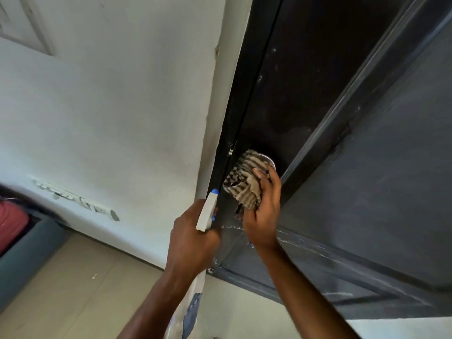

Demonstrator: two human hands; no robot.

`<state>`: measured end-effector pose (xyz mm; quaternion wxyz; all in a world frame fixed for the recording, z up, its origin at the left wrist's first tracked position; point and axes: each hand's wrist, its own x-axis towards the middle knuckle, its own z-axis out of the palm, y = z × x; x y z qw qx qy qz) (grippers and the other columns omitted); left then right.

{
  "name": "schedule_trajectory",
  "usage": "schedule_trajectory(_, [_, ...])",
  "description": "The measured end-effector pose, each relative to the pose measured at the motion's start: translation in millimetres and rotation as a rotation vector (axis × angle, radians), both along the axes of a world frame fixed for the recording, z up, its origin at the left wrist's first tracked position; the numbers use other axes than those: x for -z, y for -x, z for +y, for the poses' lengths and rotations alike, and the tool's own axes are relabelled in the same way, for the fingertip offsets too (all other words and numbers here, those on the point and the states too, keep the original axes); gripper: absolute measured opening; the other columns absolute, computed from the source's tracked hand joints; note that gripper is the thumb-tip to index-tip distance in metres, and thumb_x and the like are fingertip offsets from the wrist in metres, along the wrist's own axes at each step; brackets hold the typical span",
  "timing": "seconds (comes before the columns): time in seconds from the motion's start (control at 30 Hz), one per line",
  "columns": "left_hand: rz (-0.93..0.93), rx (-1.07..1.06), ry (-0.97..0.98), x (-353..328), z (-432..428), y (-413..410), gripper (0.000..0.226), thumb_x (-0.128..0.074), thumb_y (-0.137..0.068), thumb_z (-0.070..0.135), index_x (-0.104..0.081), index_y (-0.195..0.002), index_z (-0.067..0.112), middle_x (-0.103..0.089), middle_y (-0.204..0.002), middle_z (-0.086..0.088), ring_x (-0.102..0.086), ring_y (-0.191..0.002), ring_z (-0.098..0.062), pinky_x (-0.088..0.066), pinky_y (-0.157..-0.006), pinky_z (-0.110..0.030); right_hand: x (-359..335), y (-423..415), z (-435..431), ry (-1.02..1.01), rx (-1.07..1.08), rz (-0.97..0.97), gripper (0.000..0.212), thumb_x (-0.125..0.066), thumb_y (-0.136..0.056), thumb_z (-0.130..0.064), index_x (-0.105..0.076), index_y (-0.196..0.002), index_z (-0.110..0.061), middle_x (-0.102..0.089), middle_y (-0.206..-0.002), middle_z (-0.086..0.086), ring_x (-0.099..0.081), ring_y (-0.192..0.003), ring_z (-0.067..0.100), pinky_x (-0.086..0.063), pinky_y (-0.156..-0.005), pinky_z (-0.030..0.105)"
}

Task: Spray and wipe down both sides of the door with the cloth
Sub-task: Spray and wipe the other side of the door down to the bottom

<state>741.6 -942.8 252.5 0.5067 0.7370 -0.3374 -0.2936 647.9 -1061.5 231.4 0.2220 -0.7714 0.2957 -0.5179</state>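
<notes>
- The left hand [193,241], in the lower middle of the frame, has its fingers curled tight round the neck of the white plastic spray bottle with a blue tip [206,211]. The bottle's body hangs down below the hand.
- The blue tip sits right beside the door's edge, next to the white painted wall [122,118]. I think a squeeze now could wet the wall and miss the door.
- The right hand [264,211], just to the right and a bit higher, grips the brown and cream striped cloth [242,184] with curled fingers. The thumb presses on top.
- The cloth is bunched up and pushed onto the round silver door knob [267,159] in the middle of the frame. Bunched like this, it may clean only a small spot, or slip off the smooth knob.
- The big dark brown wooden door [367,167] fills the right side. White marks sit low on it, under the hands, and could get missed.
</notes>
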Motion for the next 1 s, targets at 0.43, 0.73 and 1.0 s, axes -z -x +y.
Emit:
schedule_trajectory(0.43, [-0.028,0.100,0.016,1,-16,-14,0.042,-0.070,-0.080,0.006,-0.051,-0.092,0.042,-0.057,-0.085,0.017,-0.062,-0.077,-0.015,-0.059,-0.068,-0.034,10,37,39,-0.671,0.161,-0.501,0.069,-0.060,-0.086,-0.037,-0.042,-0.139,0.003,-0.058,-0.129,0.008,-0.056,-0.121,0.019,-0.047,-0.098,0.022])
schedule_trajectory(0.73, [0.001,0.136,0.058,-2,-29,-18,0.035,-0.070,-0.078,0.007,-0.055,-0.096,0.033,-0.061,-0.081,0.009,-0.065,-0.073,-0.021,-0.061,-0.069,-0.044,-62,48,-25,0.148,0.004,0.410,0.038,-0.046,-0.084,-0.010,-0.064,-0.117,-0.001,-0.065,-0.112,0.008,-0.060,-0.102,0.021,-0.051,-0.086,0.036])
schedule_trajectory(1.0, [-0.018,0.125,0.064,-3,-35,-26,0.044,-0.069,-0.082,0.007,-0.045,-0.086,0.044,-0.055,-0.081,0.021,-0.063,-0.074,-0.015,-0.058,-0.068,-0.032,-131,4,-36,0.198,-0.137,1.125,0.046,-0.063,-0.077,-0.009,-0.062,-0.122,-0.018,-0.066,-0.110,-0.002,-0.054,-0.097,0.019,-0.036,-0.075,0.026])
